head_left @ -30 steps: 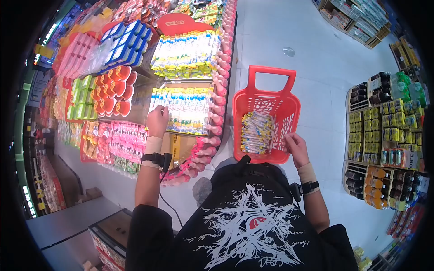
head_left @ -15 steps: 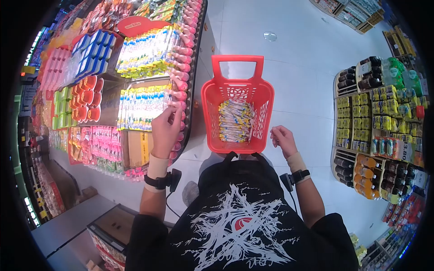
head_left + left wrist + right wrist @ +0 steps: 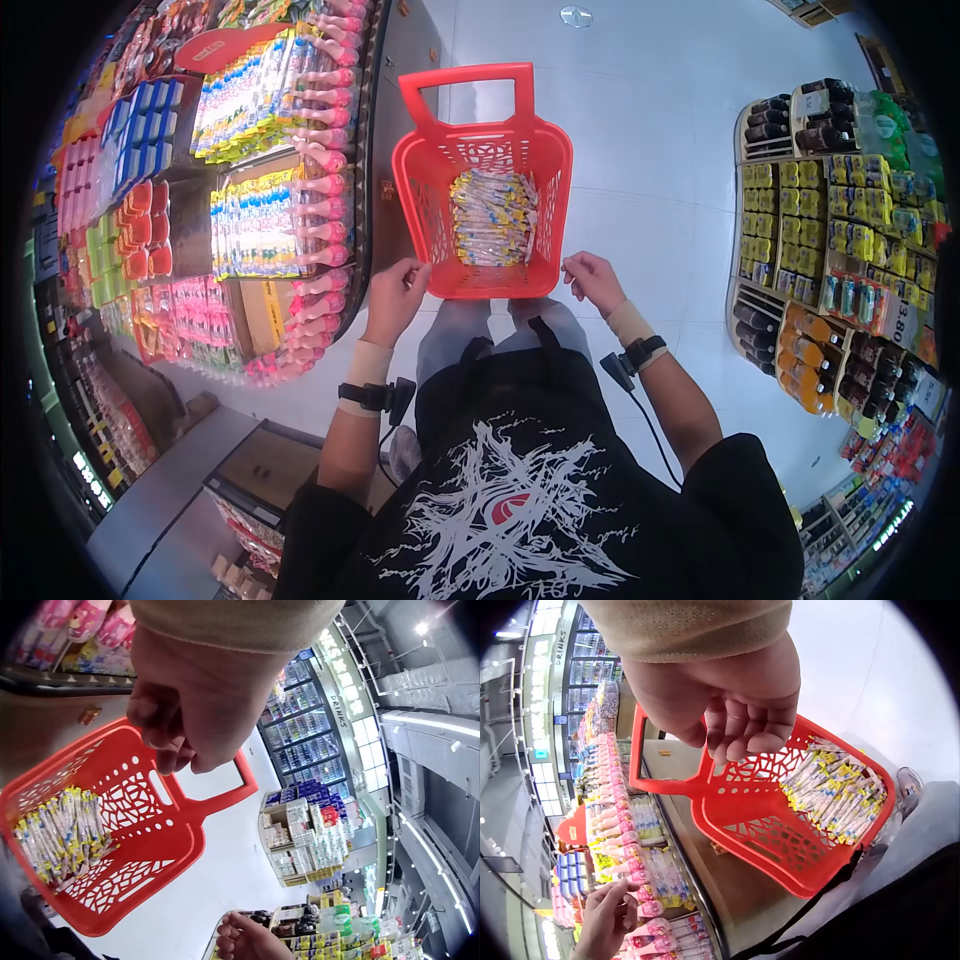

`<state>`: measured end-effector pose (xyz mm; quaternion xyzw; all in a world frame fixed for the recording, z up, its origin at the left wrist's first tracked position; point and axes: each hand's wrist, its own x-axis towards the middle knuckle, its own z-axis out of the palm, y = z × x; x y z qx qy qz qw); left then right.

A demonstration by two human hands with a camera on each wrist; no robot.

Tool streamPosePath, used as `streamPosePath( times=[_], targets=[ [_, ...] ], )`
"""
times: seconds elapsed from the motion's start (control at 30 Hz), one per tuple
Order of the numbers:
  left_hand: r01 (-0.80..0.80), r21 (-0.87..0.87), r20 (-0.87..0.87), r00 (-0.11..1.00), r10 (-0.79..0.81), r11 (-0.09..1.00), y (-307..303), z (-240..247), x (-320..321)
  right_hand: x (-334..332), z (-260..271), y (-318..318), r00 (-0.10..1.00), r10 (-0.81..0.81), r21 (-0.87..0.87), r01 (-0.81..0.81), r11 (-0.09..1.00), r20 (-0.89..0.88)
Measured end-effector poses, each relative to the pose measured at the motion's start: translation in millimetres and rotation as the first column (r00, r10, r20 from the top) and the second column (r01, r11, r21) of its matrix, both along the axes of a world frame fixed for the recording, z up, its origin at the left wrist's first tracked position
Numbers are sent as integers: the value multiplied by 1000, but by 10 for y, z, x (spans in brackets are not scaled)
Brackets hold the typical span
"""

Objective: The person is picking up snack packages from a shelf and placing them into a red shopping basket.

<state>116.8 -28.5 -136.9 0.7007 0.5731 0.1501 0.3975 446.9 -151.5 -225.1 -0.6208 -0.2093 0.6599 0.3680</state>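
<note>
A red plastic shopping basket [image 3: 408, 190] stands in front of me, its handle [image 3: 468, 72] at the far end. Inside lies a pile of slim wrapped candy sticks [image 3: 490, 215] with yellow ends. My left hand [image 3: 395, 300] hangs beside the near left corner, fingertips close to the rim. Its fingers are loosely curled around nothing in the left wrist view. At the near right corner my right hand [image 3: 597, 283] hovers with fingertips close to the rim. The right wrist view shows its fingers [image 3: 739, 731] loosely bent and holding nothing.
A candy display on the left carries rows of yellow-and-white sticks [image 3: 258, 225], pink-topped packs [image 3: 325, 185] along its edge and orange cups [image 3: 148, 230]. Shelves on the right hold canned drinks [image 3: 800, 215] and bottles [image 3: 810, 345]. Pale floor [image 3: 640, 130] runs between them.
My left hand has come away from the candy display, rightward to the basket's near corner. The right hand stays near the basket's right side. The view has shifted, placing the display further left.
</note>
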Motion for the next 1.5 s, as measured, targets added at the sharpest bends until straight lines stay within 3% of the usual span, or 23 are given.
streamPosePath(
  times=[0.33,0.43,0.77,0.87,0.97,1.1,1.2,1.27,1.33,1.43,1.5],
  targets=[
    [31,-179,-52,998,-41,983,-79,-1104,-121,-159,-554,44,999,2,-62,1,998,45],
    [121,-196,-189,969,-159,973,8,-1453,-92,-239,-804,88,998,0,-103,6,995,61],
    [-23,-377,-220,973,-65,926,66,-2850,-123,-572,-1707,388,955,179,-212,-129,969,238],
    [-52,-401,-178,984,-22,915,-50,-3552,-341,-664,-2154,426,954,198,-220,-149,964,224],
    [-215,-655,-159,976,146,724,21,-3679,-306,-740,-2482,508,921,218,-173,-169,970,324],
    [-282,-699,-232,959,165,657,134,-3856,-237,-844,-3113,541,951,163,-137,-130,982,263],
    [-323,-748,-234,946,224,580,145,-4162,-255,-941,-3404,627,966,149,-211,-104,972,212],
    [-316,-749,-223,948,228,582,107,-4440,-291,-984,-3453,741,968,183,-332,-117,936,174],
    [-293,-746,-209,956,208,598,127,-4698,-279,-1041,-3694,749,965,201,-334,-136,933,167],
    [-368,-772,-258,927,273,519,123,-5011,-189,-1104,-4085,740,972,197,-304,-151,941,129],
    [-334,-762,-219,939,265,554,57,-5425,-289,-1142,-4293,766,978,197,-330,-164,930,69]
  ],
)
